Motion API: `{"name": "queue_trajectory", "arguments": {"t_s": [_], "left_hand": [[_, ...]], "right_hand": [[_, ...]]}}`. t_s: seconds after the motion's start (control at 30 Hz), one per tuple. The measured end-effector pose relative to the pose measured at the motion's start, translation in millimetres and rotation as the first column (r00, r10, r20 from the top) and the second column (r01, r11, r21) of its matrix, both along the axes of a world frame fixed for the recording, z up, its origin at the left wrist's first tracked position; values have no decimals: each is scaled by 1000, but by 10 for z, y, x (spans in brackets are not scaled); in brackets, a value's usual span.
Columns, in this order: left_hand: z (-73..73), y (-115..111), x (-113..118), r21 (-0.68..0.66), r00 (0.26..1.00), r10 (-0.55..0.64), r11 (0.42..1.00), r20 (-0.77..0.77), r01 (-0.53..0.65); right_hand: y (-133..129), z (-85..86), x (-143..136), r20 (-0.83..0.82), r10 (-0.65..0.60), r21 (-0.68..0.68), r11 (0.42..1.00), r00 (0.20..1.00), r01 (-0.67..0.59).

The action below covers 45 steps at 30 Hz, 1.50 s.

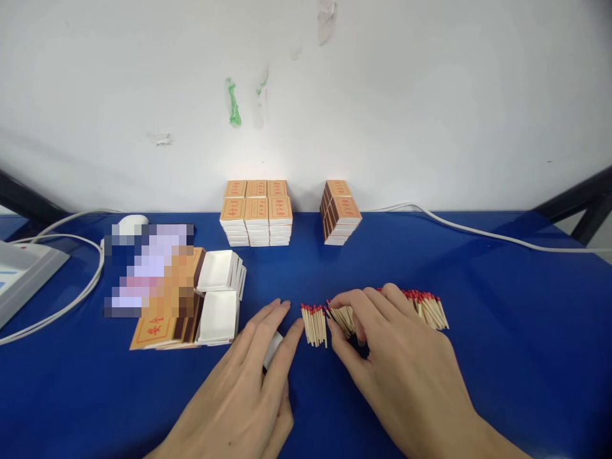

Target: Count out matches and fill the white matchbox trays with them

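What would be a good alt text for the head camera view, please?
A person's right hand curves over red-headed matches on a blue table, while the left hand partly covers a white object beside them. Behind, matchboxes stand stacked by a white wall; white trays are at the left.

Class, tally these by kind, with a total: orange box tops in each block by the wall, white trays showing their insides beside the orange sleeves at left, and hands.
Orange box tops, left block: 6
Orange box tops, right block: 2
White trays with insides showing: 2
Hands (left hand, right hand): 2
Total: 12
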State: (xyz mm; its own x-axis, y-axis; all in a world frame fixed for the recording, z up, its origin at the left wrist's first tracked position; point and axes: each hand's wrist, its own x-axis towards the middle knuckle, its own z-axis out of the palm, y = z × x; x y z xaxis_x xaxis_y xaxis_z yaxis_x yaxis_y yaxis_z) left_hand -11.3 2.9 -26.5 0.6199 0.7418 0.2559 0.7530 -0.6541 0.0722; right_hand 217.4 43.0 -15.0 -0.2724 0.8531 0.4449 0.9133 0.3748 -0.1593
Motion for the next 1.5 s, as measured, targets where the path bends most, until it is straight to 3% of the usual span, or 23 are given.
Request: {"name": "queue_trajectory", "arguments": {"t_s": [1.5], "left_hand": [[16,44,17,-4,1000,-12,1000,22,12]], "right_hand": [[20,22,9,-4,-2,24,1000,1000,2]]}}
